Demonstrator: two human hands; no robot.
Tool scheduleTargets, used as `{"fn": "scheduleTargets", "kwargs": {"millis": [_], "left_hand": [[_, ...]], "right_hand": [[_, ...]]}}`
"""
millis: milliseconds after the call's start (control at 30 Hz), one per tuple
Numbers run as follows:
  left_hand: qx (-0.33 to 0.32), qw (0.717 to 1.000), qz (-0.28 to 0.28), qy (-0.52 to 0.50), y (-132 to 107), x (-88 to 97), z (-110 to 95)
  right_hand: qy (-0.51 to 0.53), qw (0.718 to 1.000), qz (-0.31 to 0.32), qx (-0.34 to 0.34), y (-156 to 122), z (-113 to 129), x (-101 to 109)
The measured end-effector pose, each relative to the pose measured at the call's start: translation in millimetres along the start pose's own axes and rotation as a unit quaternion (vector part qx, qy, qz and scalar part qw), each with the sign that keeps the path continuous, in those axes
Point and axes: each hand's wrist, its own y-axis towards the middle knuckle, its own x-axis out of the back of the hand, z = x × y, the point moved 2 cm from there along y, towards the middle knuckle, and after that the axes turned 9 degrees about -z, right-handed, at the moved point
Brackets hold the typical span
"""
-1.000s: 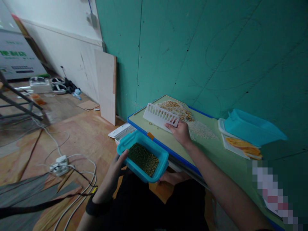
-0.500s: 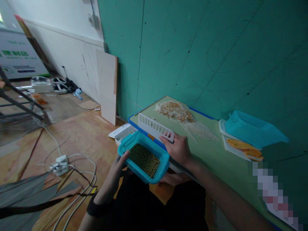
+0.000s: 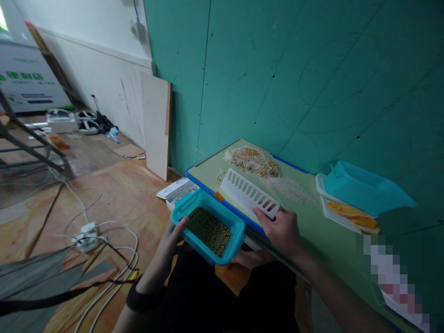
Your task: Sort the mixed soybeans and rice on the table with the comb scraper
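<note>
My left hand is closed on the left rim of a turquoise plastic tub, its thumb over the edge. Inside lie dark green beans and pale yellowish beans. My right hand grips one end of a white plastic strip with a row of slots, tilted at the near edge of the green-topped table. Beyond the strip, tan beans are heaped with white grains on the tabletop. A few small pieces lie to the left of the heap.
On the table's right stand a second turquoise tub and orange cloth on a white tray. An open white box sits beside the table. Cables and a power strip lie on the floor at left. A green wall backs the table.
My right hand has moved right with the slotted white strip, whose slots now face up more. The tub in my left hand has barely shifted. A few small pieces beyond the strip have come into view.
</note>
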Motion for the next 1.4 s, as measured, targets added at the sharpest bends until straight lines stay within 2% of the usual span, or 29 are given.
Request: {"fn": "scheduleTargets", "kwargs": {"millis": [267,367,467,600,733,833,967,1167,1400], "left_hand": [[0.011,1.0,-0.012,0.002,3,-0.7,1],[0.006,1.0,-0.015,-0.004,2,-2.5,2],[0.006,0.999,-0.047,-0.015,6,-2.5,6],[0.019,0.996,-0.081,-0.017,14,1.1,11],[0.033,0.996,-0.084,-0.012,18,6.5,12],[0.034,0.996,-0.078,-0.01,19,9.4,13],[0.031,0.996,-0.078,-0.014,20,11.3,13],[0.03,0.997,-0.067,-0.014,19,11.4,11],[0.029,0.998,-0.045,-0.014,17,11.6,13]], "right_hand": [[-0.103,0.988,-0.048,-0.108,-24,-37,46],[-0.116,0.98,-0.07,-0.143,-21,-46,53],[-0.073,0.984,-0.069,-0.146,-6,-41,41],[-0.01,0.993,-0.049,-0.11,24,-26,3],[0.019,0.995,-0.026,-0.099,46,-19,-32],[0.029,0.995,-0.009,-0.093,53,-17,-46],[0.057,0.995,0.008,-0.079,59,-13,-52],[0.078,0.994,-0.013,-0.071,69,-16,-53],[0.115,0.99,0.015,-0.08,66,-18,-62]]}}
